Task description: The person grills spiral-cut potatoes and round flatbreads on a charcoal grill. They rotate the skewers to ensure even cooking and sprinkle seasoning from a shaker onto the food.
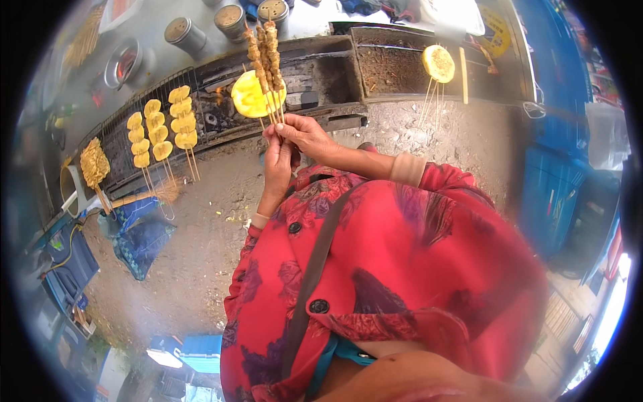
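Several meat skewers (268, 60) stand up from my hands, their browned meat over the charcoal grill (315, 87). My right hand (307, 137) pinches their wooden sticks from the right. Fingers closed, my left hand (276, 164) grips the lower ends of the same sticks. Just behind the sticks is a round yellow flat cake (248, 94), partly covered by them; I cannot tell whether its stick is in my hands too. To the left, skewers of yellow slices (182, 117) lie on the wire rack (107, 130) with their sticks toward me.
A browned skewered piece (94, 163) lies at the rack's left end. Another round cake on sticks (439, 64) rests at the grill's right part. Shaker tins (185, 35) and a metal bowl (123, 63) stand behind the grill. Blue bins (552, 191) stand at the right.
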Demonstrator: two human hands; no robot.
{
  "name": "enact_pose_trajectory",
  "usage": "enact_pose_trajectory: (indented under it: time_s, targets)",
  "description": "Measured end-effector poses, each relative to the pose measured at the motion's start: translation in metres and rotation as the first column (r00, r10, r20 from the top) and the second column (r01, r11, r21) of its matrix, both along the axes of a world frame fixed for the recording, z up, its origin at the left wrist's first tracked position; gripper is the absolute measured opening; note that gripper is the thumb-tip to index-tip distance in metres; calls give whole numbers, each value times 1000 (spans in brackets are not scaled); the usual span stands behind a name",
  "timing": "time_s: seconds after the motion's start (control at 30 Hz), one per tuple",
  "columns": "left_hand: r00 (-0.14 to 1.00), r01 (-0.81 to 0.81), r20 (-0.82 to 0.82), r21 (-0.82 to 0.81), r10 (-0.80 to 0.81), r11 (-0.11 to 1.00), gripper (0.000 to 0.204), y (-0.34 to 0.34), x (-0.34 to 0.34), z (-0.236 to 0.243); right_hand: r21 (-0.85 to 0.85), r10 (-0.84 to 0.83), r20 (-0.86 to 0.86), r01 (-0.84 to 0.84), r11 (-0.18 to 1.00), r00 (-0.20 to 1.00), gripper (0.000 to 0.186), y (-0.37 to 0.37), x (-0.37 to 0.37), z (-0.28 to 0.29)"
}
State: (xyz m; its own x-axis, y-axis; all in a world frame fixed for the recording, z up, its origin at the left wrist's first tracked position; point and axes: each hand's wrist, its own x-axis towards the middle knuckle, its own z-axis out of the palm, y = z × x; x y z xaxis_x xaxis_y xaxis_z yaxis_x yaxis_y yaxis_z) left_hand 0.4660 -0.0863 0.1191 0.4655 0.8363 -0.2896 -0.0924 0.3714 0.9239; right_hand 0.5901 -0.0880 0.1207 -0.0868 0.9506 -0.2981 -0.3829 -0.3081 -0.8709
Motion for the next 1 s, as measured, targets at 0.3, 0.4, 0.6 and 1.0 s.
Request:
enact_pose_trajectory:
  time_s: [0.3,0.4,0.6,1.0]
  targets:
    - [890,-368,-221,173,400,914,24,-9,-53,-42,-256,-294,316,379,890,902,23,-81,178,-31]
    - [940,-242,-247,-6,233,970,28,-13,-57,-68,-325,-394,282,474,819,875,20,-108,227,-71]
    - [956,-294,-138,-392,260,872,30,-15,-33,-63,-468,-116,399,311,827,910,38,-98,243,-43]
    - [918,179,377,-672,124,719,48,12,-54,-80,-365,348,814,-56,929,465,36,-25,164,44]
